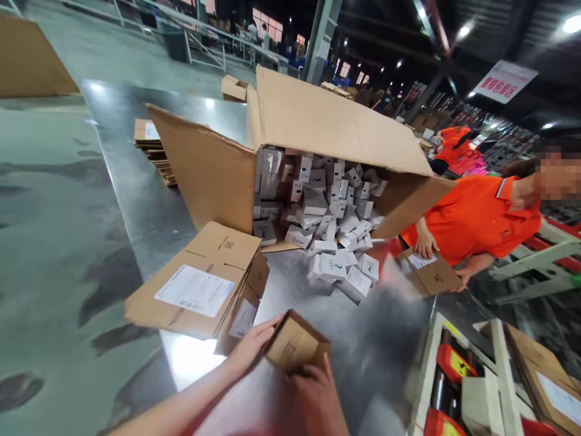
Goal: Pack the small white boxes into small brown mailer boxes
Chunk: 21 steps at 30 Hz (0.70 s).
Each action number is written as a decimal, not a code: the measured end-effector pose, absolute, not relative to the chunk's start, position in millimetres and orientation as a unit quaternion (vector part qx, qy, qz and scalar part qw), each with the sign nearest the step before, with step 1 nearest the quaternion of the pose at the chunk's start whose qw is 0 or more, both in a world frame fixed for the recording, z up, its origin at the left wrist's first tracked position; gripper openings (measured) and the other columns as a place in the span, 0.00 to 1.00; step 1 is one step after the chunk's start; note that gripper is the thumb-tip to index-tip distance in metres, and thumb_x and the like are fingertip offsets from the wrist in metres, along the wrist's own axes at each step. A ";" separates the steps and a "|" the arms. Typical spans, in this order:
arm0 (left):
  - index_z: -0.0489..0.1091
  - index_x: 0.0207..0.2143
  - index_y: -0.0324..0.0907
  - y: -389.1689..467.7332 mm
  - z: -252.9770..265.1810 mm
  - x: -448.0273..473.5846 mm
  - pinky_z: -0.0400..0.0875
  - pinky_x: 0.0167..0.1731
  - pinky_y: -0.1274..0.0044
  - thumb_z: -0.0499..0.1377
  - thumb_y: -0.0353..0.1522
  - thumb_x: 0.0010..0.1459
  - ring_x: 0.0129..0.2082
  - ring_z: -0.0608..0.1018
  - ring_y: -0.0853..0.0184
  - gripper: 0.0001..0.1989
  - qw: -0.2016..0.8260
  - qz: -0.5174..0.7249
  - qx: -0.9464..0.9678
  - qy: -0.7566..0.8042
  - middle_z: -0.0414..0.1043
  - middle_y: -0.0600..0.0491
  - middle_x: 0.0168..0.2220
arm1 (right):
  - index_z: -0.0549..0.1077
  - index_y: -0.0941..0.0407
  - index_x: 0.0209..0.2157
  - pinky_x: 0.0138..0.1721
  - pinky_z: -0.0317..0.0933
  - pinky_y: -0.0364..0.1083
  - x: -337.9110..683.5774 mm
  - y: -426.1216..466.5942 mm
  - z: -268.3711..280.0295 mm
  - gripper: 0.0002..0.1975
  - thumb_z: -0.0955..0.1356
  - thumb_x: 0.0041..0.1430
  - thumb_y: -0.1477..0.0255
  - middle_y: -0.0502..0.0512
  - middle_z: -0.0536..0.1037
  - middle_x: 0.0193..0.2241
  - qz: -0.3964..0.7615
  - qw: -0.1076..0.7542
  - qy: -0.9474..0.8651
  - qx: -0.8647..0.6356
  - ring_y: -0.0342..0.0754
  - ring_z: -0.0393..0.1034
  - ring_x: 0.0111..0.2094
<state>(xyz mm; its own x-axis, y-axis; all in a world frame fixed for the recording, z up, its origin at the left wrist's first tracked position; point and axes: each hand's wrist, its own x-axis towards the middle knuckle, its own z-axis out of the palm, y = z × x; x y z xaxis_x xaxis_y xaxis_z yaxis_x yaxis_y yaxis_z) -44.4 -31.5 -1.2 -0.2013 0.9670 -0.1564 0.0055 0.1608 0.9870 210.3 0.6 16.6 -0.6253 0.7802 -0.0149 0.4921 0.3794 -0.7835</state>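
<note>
My left hand [249,346] grips the left side of a small open cardboard box [295,344] on the shiny metal table [145,206]. My right hand [318,393] holds the same box at its near edge. Just left of it lies a stack of flat labelled cardboard mailers [200,284]. Behind, a large cardboard carton [290,151] lies tipped on its side, and several small white product boxes [338,242] spill from it onto the table.
A co-worker in an orange shirt [476,218] leans at the table's right edge with both hands on a labelled cardboard box [429,272]. More flat cardboard is stacked at the back left [152,148]. Red-and-white racks [458,375] stand at lower right.
</note>
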 end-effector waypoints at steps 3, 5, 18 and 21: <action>0.67 0.71 0.34 -16.7 6.2 -42.0 0.56 0.73 0.67 0.44 0.49 0.74 0.74 0.64 0.54 0.36 0.465 0.483 0.414 0.616 0.62 0.41 0.73 | 0.84 0.33 0.49 0.71 0.54 0.76 199.4 -2.4 16.9 0.21 0.72 0.60 0.72 0.48 0.87 0.36 0.367 0.076 -0.857 -0.354 0.64 0.82 0.48; 0.65 0.72 0.32 -6.4 11.5 -37.7 0.54 0.75 0.66 0.39 0.45 0.75 0.75 0.63 0.54 0.36 0.436 0.419 0.467 0.644 0.61 0.40 0.74 | 0.84 0.40 0.50 0.67 0.67 0.67 190.9 28.4 35.2 0.15 0.70 0.65 0.68 0.50 0.87 0.42 0.338 0.074 -0.874 -0.341 0.59 0.82 0.48; 0.66 0.73 0.49 9.6 25.1 -27.3 0.45 0.78 0.51 0.39 0.47 0.70 0.78 0.53 0.46 0.36 0.493 0.289 0.454 0.684 0.58 0.53 0.76 | 0.66 0.67 0.70 0.71 0.48 0.77 127.2 291.7 75.8 0.43 0.75 0.52 0.77 0.80 0.69 0.66 0.124 -0.025 -0.893 -0.431 0.75 0.62 0.69; 0.68 0.71 0.42 10.5 24.0 -27.9 0.49 0.78 0.56 0.43 0.50 0.71 0.75 0.62 0.47 0.37 0.503 0.363 0.439 0.650 0.65 0.45 0.73 | 0.61 0.60 0.73 0.71 0.59 0.61 165.1 222.3 79.8 0.44 0.75 0.58 0.69 0.70 0.69 0.68 0.134 -0.002 -0.897 -0.422 0.65 0.64 0.69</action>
